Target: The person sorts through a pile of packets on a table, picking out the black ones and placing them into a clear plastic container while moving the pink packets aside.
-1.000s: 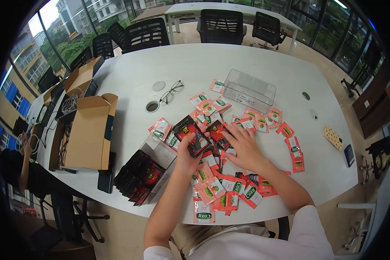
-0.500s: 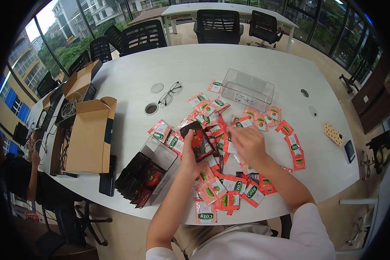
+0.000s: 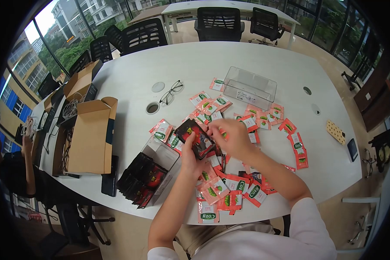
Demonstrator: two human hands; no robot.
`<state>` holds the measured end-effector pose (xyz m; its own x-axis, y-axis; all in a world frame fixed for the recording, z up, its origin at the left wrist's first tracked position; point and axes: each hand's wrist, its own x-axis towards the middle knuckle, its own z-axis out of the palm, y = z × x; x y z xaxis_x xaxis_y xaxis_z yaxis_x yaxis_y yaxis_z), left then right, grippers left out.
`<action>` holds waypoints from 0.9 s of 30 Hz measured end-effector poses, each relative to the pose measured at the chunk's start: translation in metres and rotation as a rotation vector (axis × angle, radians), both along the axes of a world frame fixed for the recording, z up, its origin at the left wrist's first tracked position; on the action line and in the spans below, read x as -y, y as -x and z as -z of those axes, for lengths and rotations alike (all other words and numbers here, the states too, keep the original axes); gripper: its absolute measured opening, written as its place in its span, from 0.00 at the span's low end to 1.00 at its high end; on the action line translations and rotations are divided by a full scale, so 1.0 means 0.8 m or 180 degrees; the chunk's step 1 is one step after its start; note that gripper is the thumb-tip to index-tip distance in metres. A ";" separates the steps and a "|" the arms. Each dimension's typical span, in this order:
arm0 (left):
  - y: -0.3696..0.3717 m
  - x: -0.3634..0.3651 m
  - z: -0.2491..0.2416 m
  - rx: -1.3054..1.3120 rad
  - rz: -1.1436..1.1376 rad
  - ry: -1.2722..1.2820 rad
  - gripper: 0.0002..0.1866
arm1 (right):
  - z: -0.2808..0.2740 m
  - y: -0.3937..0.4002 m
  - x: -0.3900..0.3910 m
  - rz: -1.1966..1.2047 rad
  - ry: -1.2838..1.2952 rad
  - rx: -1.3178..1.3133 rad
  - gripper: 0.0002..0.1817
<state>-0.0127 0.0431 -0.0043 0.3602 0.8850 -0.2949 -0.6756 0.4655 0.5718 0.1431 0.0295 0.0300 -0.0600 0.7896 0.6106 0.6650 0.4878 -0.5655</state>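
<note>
**Technician A:** While the left hand (image 3: 190,149) grips a small stack of dark sachets (image 3: 194,136) from below, where does the right hand (image 3: 229,136) stand?

**Technician B:** It meets the stack from the right. Its fingers pinch at the stack's upper right edge, so both hands are together, closed on the same bundle, raised just above the table (image 3: 255,60) near its front middle.

**A:** Handling properties?

**B:** Judged from appearance: light, thin, flexible foil packets with a glossy, probably slippery face. A loose stack is likely to fan or slide. Grip across the flat faces, thumb on top and fingers beneath, near the middle of the long edges; corner grips would probably let the packets pivot.

**A:** Surroundings on the surface?

**B:** Red and green sachets (image 3: 212,190) lie scattered around and under the hands. A clear bin filled with dark sachets (image 3: 145,175) sits just left of the left forearm. An empty clear bin (image 3: 250,88) stands farther back, with spectacles (image 3: 171,92) to its left. Open cardboard boxes (image 3: 89,134) occupy the left end.

**A:** Surface and room?

**B:** The table is white, smooth and matte, with round cable ports. Black mesh chairs (image 3: 145,34) line the far side, glass walls show buildings and trees, and another person (image 3: 19,169) sits at far left.
</note>
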 end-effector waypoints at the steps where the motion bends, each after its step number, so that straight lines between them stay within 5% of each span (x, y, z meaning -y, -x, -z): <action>1: 0.000 -0.005 0.011 0.0114 -0.0013 -0.0183 0.22 | 0.003 -0.006 -0.014 0.0247 0.0402 -0.0224 0.09; 7: -0.001 -0.007 0.008 -0.0159 -0.0635 -0.0216 0.17 | 0.045 -0.017 -0.056 -0.0807 0.1258 -0.0056 0.14; 8: 0.001 -0.007 0.010 -0.0161 -0.0612 -0.0260 0.17 | 0.039 -0.018 -0.048 -0.0806 0.1237 0.0541 0.20; 12: 0.002 -0.012 0.023 0.0026 -0.0448 -0.0252 0.17 | 0.054 -0.015 -0.046 -0.0608 0.1043 0.0704 0.31; 18: 0.000 -0.008 0.014 -0.0122 -0.0554 -0.0119 0.18 | 0.062 -0.026 -0.054 -0.0441 0.1166 0.0843 0.27; 24: 0.000 -0.012 0.020 0.0115 -0.0519 -0.0133 0.18 | 0.034 -0.053 -0.059 -0.0213 0.1844 0.0151 0.20; 27: 0.003 -0.016 0.031 0.0162 -0.0458 -0.0202 0.19 | 0.008 -0.078 -0.058 -0.0105 0.1560 -0.0263 0.14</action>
